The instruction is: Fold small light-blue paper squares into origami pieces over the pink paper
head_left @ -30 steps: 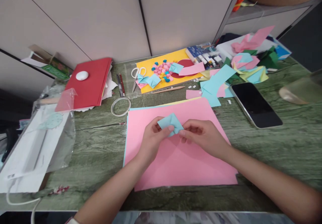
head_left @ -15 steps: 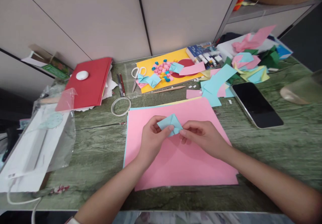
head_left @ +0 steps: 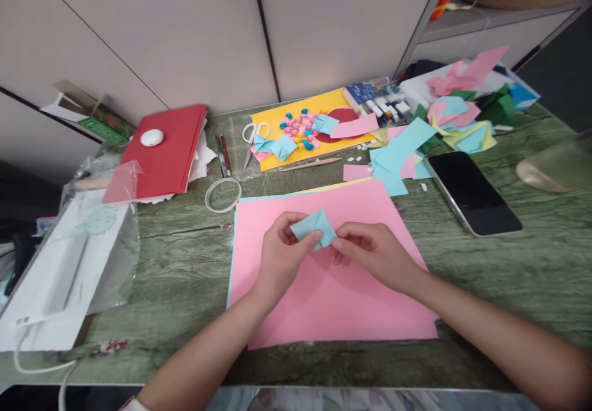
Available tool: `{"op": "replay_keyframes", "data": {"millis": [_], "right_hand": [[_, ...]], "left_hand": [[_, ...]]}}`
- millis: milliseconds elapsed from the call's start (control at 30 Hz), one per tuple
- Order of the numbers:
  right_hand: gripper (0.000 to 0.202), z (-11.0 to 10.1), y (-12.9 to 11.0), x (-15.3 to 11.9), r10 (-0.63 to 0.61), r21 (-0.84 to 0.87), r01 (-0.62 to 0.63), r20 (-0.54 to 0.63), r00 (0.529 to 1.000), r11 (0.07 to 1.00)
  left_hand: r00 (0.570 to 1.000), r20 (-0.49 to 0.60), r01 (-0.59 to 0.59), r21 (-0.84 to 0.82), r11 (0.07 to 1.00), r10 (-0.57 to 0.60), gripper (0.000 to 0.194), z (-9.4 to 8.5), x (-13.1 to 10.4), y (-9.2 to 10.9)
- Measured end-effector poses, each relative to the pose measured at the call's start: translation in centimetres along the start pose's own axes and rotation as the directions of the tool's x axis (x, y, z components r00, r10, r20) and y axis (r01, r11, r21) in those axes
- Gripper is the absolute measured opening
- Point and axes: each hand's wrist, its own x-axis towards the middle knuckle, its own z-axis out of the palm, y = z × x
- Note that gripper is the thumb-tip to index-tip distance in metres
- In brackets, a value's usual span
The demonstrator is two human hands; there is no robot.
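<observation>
A small folded piece of light blue paper (head_left: 314,226) is held up between my two hands. My left hand (head_left: 287,251) pinches it, thumb on top and fingers curled underneath. At the paper's right corner, my right hand (head_left: 370,248) grips the edge between thumb and index finger. Below both hands lies a stack of coloured sheets with a pink sheet (head_left: 342,306) on top; blue and yellow edges peek out at its left and back. Similar folded blue pieces (head_left: 283,147) rest on a yellow sheet (head_left: 272,119) further back.
White-handled scissors (head_left: 252,137), a tape roll (head_left: 222,195) and a pencil (head_left: 312,164) lie behind the stack. To the right are a phone (head_left: 474,192) and blue paper strips (head_left: 402,149). A red folder (head_left: 161,152) and a power strip (head_left: 67,275) sit left.
The folded paper's right corner lies slightly flatter, with a small flap there no longer standing out. Both hands stay almost in place.
</observation>
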Motion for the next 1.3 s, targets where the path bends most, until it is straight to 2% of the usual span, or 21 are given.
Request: {"op": "replay_keyframes", "data": {"millis": [300, 467, 867, 1067, 1300], "right_hand": [[0.022, 0.18, 0.1, -0.12, 0.005, 0.031, -0.004, -0.025, 1.0, 0.999], [0.023, 0.25, 0.44, -0.14, -0.01, 0.023, 0.01, -0.004, 1.0, 1.0], [0.027, 0.32, 0.36, -0.26, -0.035, -0.084, 0.034, -0.01, 0.999, 0.996], [0.036, 0.23, 0.45, -0.04, -0.048, -0.003, 0.048, -0.012, 0.999, 0.999], [0.023, 0.16, 0.32, 0.15, -0.016, -0.061, 0.013, -0.044, 0.999, 0.998]], "left_hand": [[0.991, 0.129, 0.051, -0.134, 0.99, -0.034, 0.026, 0.04, 0.01, -0.63], [0.99, 0.126, 0.078, -0.176, 0.981, -0.056, 0.025, 0.01, 0.07, -0.71], [0.994, 0.1, 0.064, -0.14, 0.988, -0.05, 0.022, 0.04, 0.11, -0.58], [0.997, 0.069, 0.036, -0.09, 0.995, -0.03, 0.023, -0.01, 0.11, -0.46], [0.993, 0.108, 0.046, -0.06, 0.997, -0.039, 0.024, 0.03, 0.02, -0.4]]}}
